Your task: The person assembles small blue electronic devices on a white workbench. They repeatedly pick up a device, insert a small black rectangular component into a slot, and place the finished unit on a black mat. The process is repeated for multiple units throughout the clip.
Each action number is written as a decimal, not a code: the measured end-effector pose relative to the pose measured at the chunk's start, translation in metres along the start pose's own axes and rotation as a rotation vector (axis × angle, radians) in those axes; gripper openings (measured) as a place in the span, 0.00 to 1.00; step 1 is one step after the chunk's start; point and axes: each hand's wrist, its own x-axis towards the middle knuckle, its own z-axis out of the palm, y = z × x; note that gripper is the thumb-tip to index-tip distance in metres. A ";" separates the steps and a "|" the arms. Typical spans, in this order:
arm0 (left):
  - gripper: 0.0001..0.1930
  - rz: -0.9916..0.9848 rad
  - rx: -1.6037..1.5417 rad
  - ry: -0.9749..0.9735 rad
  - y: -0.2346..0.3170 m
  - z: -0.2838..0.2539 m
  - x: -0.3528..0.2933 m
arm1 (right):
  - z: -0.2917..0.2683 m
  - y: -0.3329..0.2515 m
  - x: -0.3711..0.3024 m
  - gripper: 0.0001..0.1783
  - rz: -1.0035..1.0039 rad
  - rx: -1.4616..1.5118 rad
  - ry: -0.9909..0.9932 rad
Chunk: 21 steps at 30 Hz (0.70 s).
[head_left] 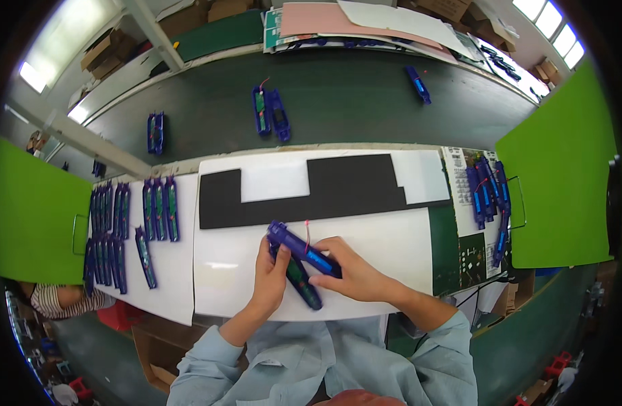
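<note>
Over the white table sheet, I hold two long dark-blue plastic casing pieces crossed at a slant. The upper one, a casing with a bright-blue strip (296, 245), lies between both hands, and a thin red wire stands up beside it. Under it slants a casing half with a green circuit board (304, 286). My left hand (270, 272) is closed around the upper-left ends of the two pieces, thumb on top. My right hand (351, 272) grips the lower-right end of the upper casing. Its fingertips hide part of both pieces.
Rows of casing halves with green boards (160, 208) lie left. Casings with blue strips (488, 193) are heaped right. A black mat (270, 215) lies ahead. Beyond, a green conveyor belt (351, 101) carries a few casings. Green panels (561, 196) flank the table. Another person's arm (71, 296) shows far left.
</note>
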 end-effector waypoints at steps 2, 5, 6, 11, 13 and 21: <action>0.28 0.072 0.133 0.091 -0.002 -0.005 -0.011 | 0.012 -0.005 -0.019 0.38 0.047 -0.162 0.153; 0.23 0.221 0.295 0.135 -0.013 -0.007 -0.013 | 0.037 -0.002 -0.043 0.43 0.106 -0.380 0.294; 0.21 0.302 0.389 0.171 -0.024 -0.007 -0.011 | 0.045 -0.003 -0.046 0.43 0.139 -0.474 0.257; 0.23 0.539 0.744 0.195 -0.028 0.007 -0.002 | 0.075 -0.012 -0.040 0.51 0.129 -0.615 0.181; 0.23 0.547 0.800 0.194 -0.033 0.004 0.000 | 0.078 -0.017 -0.032 0.53 0.149 -0.621 0.140; 0.23 0.655 1.218 -0.146 0.056 -0.006 -0.003 | 0.032 0.000 -0.041 0.31 0.068 -0.684 0.160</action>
